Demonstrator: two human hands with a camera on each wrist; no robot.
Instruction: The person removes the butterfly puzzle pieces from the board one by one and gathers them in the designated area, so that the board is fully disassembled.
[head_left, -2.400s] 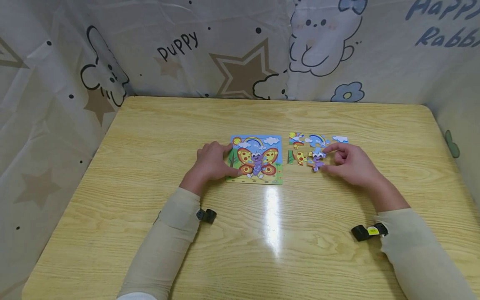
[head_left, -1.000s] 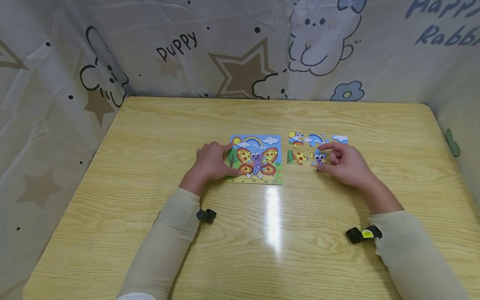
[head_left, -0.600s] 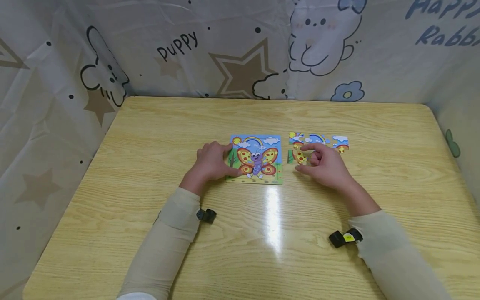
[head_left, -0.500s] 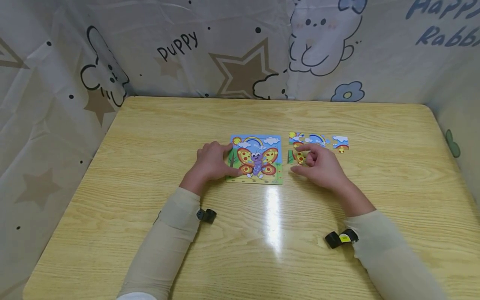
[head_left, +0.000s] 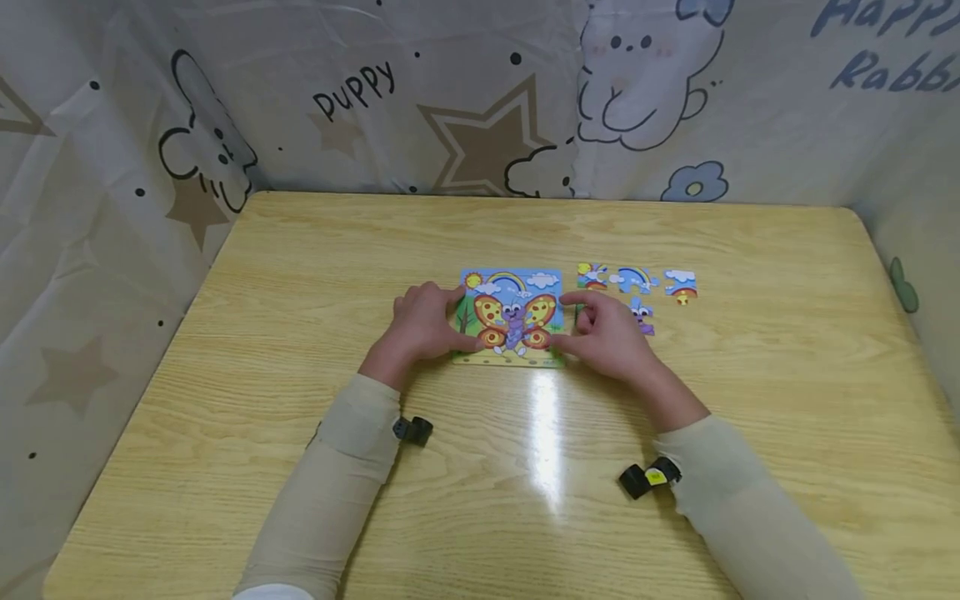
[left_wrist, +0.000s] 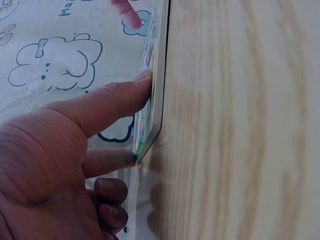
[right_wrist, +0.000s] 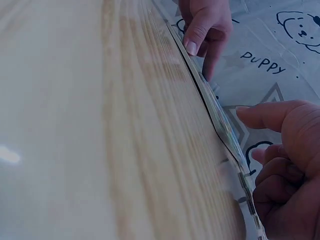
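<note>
Below a whitish fabric backdrop printed with cartoon animals spreads a pale yellow wood-grain surface. Near its middle lies a flat, colourful butterfly puzzle board. The left hand holds its left side between thumb and forefinger; the right hand, by the right edge, keeps thumb and forefinger wide apart. Right of the board lie small cut puzzle pieces, one showing a purple butterfly face.

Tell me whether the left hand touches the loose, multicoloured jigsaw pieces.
No, the left hand holds the flat, square, multicoloured butterfly board instead.
</note>
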